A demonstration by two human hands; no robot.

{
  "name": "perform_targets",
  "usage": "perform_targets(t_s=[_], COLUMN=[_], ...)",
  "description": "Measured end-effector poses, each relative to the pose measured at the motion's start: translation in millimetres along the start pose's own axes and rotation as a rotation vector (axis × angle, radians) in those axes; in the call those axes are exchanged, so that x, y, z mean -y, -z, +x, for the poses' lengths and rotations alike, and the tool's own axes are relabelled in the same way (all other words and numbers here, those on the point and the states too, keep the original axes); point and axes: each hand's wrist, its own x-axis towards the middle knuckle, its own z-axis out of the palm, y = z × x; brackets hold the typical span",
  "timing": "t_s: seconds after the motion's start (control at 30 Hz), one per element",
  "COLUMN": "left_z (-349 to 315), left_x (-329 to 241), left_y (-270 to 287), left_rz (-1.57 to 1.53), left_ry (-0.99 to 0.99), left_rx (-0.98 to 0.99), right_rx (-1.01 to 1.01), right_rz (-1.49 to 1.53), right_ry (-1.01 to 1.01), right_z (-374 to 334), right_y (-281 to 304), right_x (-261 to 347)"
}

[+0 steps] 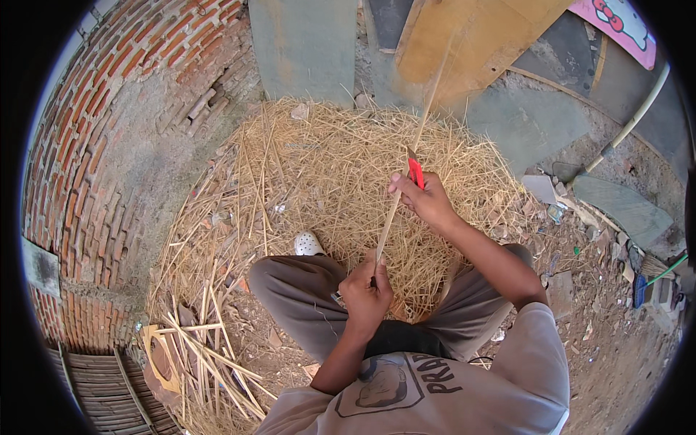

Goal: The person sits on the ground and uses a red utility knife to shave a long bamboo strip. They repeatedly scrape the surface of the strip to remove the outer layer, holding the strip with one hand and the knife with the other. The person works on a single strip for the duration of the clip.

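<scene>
A long, thin, pale strip, which looks like split bamboo point(388, 226), runs from my lap up and away past the heap of shavings. My left hand point(365, 293) is closed around its near end; a small dark piece shows at the fingers, too little to name. Further up, my right hand point(428, 199) grips a red-handled knife point(415, 172). The knife's blade point(411, 154) points away from me and lies against the strip. My right thumb and fingertips meet the strip just below the handle.
A wide heap of straw-like shavings point(341, 174) covers the ground before me. Split sticks point(210, 348) lie at the lower left. A brick wall point(94, 174) rises on the left. Leaning boards point(304, 51) stand at the back, with a pale pipe point(638, 116) at right.
</scene>
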Motion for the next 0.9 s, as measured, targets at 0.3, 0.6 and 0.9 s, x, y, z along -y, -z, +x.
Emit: perform_targets(t_s=[0.3,0.6,0.9], left_z=[3,24,21], left_x=[4,5,-1], left_y=[-17,5,25], left_rz=[-1.045,-1.977,-1.978], left_ry=[0.556,0.882,0.889], left_rx=[0.463,0.503,0.535], right_rx=[-0.021,0.271,0.21], right_rz=[0.02,-1.129,-1.299], right_ry=[-0.044,0.46,0.567], right_z=[-6,-24,-34], right_y=[9,8,-2], right_x=[17,27,37])
